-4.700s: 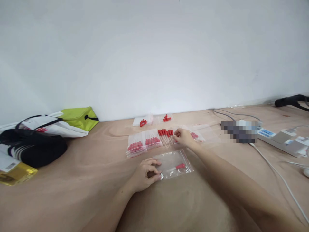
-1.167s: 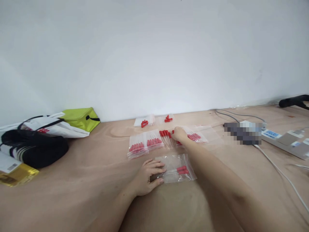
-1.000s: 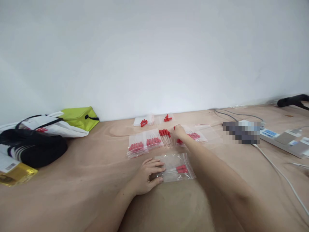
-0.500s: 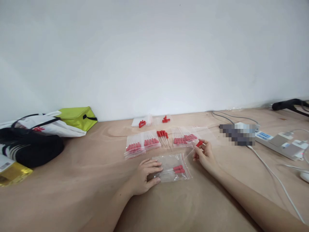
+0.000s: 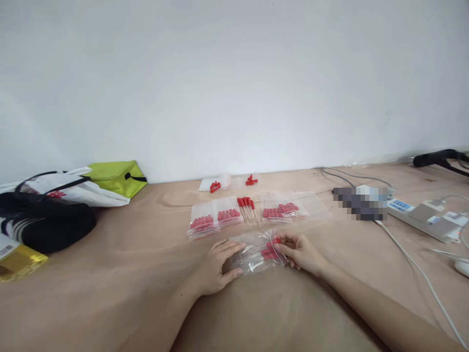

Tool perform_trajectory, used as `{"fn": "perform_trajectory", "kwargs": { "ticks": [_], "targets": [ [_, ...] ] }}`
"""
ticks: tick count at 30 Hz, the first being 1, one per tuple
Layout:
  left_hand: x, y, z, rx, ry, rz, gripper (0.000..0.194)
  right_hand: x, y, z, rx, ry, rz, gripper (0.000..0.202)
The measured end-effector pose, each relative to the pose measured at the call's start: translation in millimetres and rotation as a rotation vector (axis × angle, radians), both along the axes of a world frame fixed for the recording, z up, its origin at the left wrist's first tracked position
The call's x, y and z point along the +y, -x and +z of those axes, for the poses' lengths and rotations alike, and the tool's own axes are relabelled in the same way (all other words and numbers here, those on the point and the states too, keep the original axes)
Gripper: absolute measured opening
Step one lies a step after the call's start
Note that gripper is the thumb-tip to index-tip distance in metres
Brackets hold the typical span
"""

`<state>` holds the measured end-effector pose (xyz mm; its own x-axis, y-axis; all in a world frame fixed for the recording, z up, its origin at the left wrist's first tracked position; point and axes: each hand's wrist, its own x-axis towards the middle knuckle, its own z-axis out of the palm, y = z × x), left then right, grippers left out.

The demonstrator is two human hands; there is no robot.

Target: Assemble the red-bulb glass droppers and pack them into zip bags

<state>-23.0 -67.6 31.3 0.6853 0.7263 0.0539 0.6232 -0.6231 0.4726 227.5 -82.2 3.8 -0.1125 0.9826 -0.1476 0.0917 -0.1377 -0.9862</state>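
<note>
A clear zip bag (image 5: 252,266) lies flat in front of me, with red-bulbed glass droppers (image 5: 269,254) inside it. My left hand (image 5: 222,266) rests at the bag's left end, its fingers spread and the tips on the plastic. At the right end, the mouth of the bag, my right hand (image 5: 298,252) pinches a dropper by its red bulb (image 5: 277,240). That dropper's thin tube reaches leftward into the bag, hard to make out through the glare. Just beyond lie several loose droppers (image 5: 247,204) side by side.
Filled dropper bags lie left (image 5: 214,217) and right (image 5: 278,208) of the loose droppers. Small bags with red bulbs (image 5: 215,187) sit near the wall. A black cap (image 5: 54,227) and green bag (image 5: 117,177) are left; a power strip (image 5: 421,217) and white cable (image 5: 414,264) are right.
My right hand has moved left and toward me, bringing the dropper from beside the bag into its mouth. My left hand has stayed in place.
</note>
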Motion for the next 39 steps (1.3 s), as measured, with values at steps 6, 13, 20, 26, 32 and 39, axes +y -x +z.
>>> {"fn": "perform_trajectory", "kwargs": {
  "ticks": [6, 13, 20, 26, 32, 39],
  "targets": [
    [0.4, -0.2, 1.8, 0.011, -0.001, -0.014, 0.047, 4.2, 3.5, -6.0, -0.247, -0.074, 0.132, 0.033],
    [1.9, 0.3, -0.4, 0.067, 0.008, -0.058, 0.036, 28.0, -17.3, 0.5, -0.511, -0.444, -0.018, 0.029],
    [2.3, 0.9, -2.1, 0.062, -0.008, -0.054, 0.036, 71.8, -5.9, 10.9, -0.919, -0.604, -0.013, 0.027],
    [3.0, 1.3, -3.8, 0.053, -0.003, -0.062, 0.036, 76.0, -7.9, 7.8, -1.222, -0.586, 0.048, 0.025],
    [3.9, 1.5, -4.9, 0.061, -0.004, -0.057, 0.036, 76.6, -15.0, 7.0, -1.061, -0.553, 0.025, 0.025],
    [3.1, 2.6, -5.2, 0.054, -0.012, -0.068, 0.036, 111.3, 25.6, 9.5, -0.953, -0.389, -0.124, 0.025]
  ]
}}
